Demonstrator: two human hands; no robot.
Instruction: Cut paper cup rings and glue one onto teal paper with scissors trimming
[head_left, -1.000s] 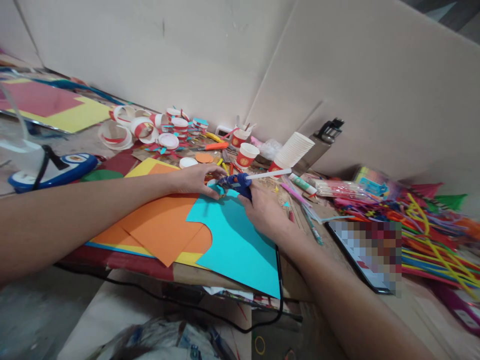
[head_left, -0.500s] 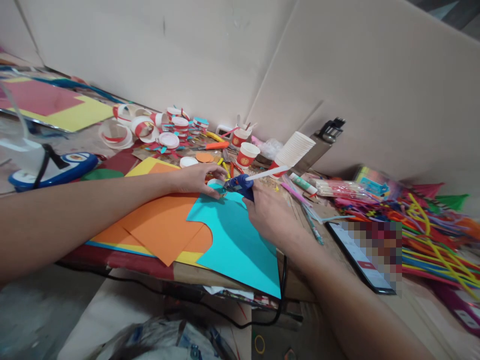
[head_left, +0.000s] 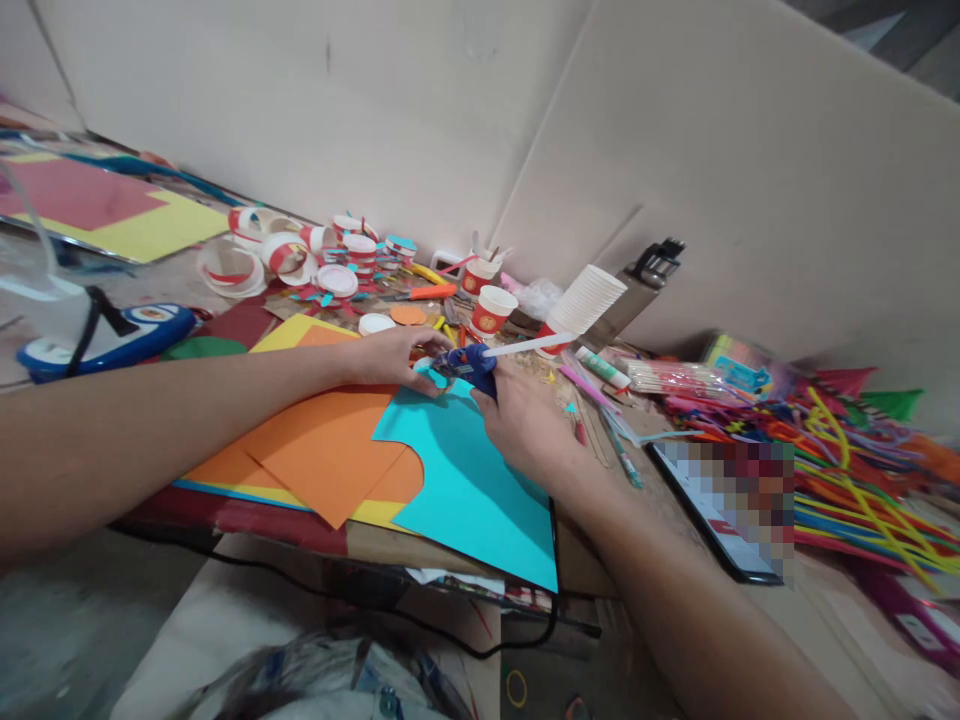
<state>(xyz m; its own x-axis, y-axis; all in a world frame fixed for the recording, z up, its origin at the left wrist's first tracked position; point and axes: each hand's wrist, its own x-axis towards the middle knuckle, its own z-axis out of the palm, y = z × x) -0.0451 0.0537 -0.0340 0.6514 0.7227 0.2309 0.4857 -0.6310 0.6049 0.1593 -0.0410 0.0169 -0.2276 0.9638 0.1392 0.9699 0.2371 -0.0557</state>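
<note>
My right hand (head_left: pixel 517 405) is closed around a blue glue gun (head_left: pixel 474 366) with a white glue stick (head_left: pixel 529 345) poking out of its back. Its nozzle points left, at a small turquoise-topped piece (head_left: pixel 433 375). The fingers of my left hand (head_left: pixel 394 360) curl round that piece and hold it; its underside is hidden. Below my hands lies a turquoise sheet (head_left: pixel 480 480) with curved cut-outs, partly over orange sheets (head_left: pixel 330 450) and a yellow one.
Behind are cut paper-cup rings (head_left: pixel 289 258), a red-and-white cup (head_left: pixel 493 311), a tilted cup stack (head_left: pixel 592 300) and a metal bottle (head_left: pixel 634 295). On the right lie a phone (head_left: pixel 712 510) and pipe cleaners (head_left: pixel 862 500). A black cable (head_left: pixel 420 625) hangs at the front edge.
My right hand and the glue gun have shifted slightly left, bringing the nozzle over the small piece. My left hand has hardly moved.
</note>
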